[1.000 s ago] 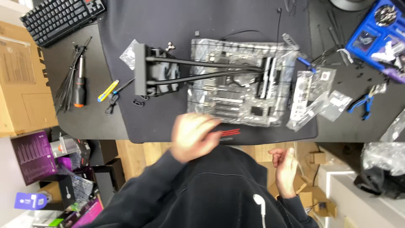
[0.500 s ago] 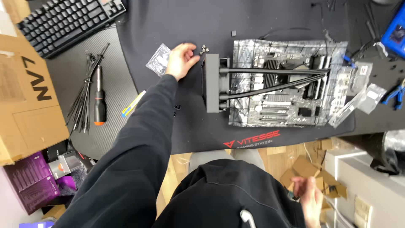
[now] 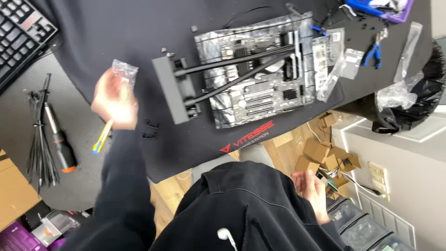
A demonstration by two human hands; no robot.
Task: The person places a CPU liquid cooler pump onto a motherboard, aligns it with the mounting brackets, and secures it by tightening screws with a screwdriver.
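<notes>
Left hand [image 3: 114,100] grips a small clear bag [image 3: 123,74], left of the motherboard [image 3: 260,79]. Right hand [image 3: 312,188], below it, we see hanging open.

We see our left hand [image 3: 114,100] closed on a clear bag [image 3: 124,72] over the dark mat [image 3: 139,28] on the tabletop. Just right of it lies a grey radiator [image 3: 169,90], its two black tubes [image 3: 241,69] crossing a motherboard [image 3: 260,93]. A screwdriver [image 3: 58,137] and cable ties [image 3: 37,144] lie to the left. Our right hand [image 3: 312,190] hangs open below the tabletop edge, holding nothing.
</notes>
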